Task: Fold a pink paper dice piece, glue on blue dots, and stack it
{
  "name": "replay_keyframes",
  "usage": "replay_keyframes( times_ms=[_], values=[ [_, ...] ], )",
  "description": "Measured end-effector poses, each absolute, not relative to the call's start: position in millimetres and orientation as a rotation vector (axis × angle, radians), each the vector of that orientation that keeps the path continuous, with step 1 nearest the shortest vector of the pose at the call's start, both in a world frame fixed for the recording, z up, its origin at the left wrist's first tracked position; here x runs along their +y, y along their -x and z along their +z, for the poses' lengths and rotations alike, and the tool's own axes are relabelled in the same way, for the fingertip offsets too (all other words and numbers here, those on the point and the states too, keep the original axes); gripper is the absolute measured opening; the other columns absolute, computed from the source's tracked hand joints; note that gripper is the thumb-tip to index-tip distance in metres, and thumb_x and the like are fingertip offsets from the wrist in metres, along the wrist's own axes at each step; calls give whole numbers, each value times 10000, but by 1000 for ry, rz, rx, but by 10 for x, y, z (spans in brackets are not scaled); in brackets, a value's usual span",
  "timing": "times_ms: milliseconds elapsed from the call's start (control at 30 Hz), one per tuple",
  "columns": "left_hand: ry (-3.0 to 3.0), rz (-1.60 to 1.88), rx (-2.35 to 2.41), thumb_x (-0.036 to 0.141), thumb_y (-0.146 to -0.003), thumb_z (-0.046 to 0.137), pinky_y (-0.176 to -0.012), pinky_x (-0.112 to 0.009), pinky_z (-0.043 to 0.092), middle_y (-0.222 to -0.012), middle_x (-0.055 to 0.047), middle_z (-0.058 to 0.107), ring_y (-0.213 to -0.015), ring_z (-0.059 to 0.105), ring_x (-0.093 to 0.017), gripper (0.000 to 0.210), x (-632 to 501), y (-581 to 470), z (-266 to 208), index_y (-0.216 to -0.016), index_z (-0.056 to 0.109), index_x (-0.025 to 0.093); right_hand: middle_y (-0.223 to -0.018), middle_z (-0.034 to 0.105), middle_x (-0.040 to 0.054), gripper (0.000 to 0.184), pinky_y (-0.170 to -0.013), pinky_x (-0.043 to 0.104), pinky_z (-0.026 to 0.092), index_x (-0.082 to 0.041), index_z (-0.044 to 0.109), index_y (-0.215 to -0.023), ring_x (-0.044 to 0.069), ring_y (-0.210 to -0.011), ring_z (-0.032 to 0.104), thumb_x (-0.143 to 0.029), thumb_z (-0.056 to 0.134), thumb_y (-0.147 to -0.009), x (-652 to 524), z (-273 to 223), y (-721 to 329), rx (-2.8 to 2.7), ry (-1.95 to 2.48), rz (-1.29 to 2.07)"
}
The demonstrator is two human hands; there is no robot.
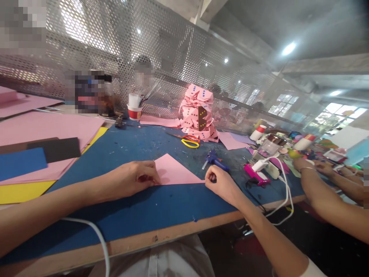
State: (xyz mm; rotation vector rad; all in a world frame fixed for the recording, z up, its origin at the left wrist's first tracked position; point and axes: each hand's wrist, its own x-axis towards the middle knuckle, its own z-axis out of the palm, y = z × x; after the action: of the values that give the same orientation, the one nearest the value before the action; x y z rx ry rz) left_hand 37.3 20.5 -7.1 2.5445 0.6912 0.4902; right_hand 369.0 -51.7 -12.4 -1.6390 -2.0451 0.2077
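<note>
Plainly, from the head camera I saw a folded triangle of pink paper (176, 172) lying flat on the blue-covered worktable (144, 215), about midway between its near wooden edge and the far mesh wall. My left hand (134, 177) lay palm down with the fingers curled loosely, their tips pressing the triangle's left corner. My right hand (221, 184) was closed into a loose fist, its thumb and forefinger touching the paper's right tip; whether it was pinching that tip or only pressing on it I could not tell.

I judged the fold itself done and the creasing along the near edge in progress, with any further shaping not yet started. The sheet looked smooth and thin, its long edge running parallel to the table's near edge and its apex pointing away from me.

Beyond it, toward the far edge, stood a tall heap of pink paper pieces with blue dots (198, 113), with yellow and orange-handled scissors (190, 141) just before it and a blue glue gun (215, 159) near my right hand. At the left edge lay large pink, yellow, blue and black sheets (43, 154). Another person's forearms (328, 184) rested at the right corner.
</note>
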Motion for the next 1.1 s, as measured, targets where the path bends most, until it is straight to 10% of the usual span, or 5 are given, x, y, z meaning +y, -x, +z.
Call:
replay_keyframes(
  times_ms=[433, 1100],
  values=[
    [-2544, 509, 717, 175, -926, 554, -693, -187, 441, -942, -6, 677, -776, 621, -113, 214, 170, -406, -31, -935, 756, 244, -923, 632, 8, 123, -785, 250, 458, -207, 622, -882, 132, -837, 597, -113, 545, -875, -526, 444, -3053, -2136, 1268, 293],
    [-2316, 405, 1230, 331, -825, 598, -583, -233, 386, -734, 19, 702, -654, 617, -146, 170, 47, -603, 62, -834, 743, 244, -798, 617, -14, 63, -663, 238, 393, -201, 621, -797, 123, -729, 546, -144, 645, -787, -138, -81, -2691, -2346, 1237, 417]
  ],
)
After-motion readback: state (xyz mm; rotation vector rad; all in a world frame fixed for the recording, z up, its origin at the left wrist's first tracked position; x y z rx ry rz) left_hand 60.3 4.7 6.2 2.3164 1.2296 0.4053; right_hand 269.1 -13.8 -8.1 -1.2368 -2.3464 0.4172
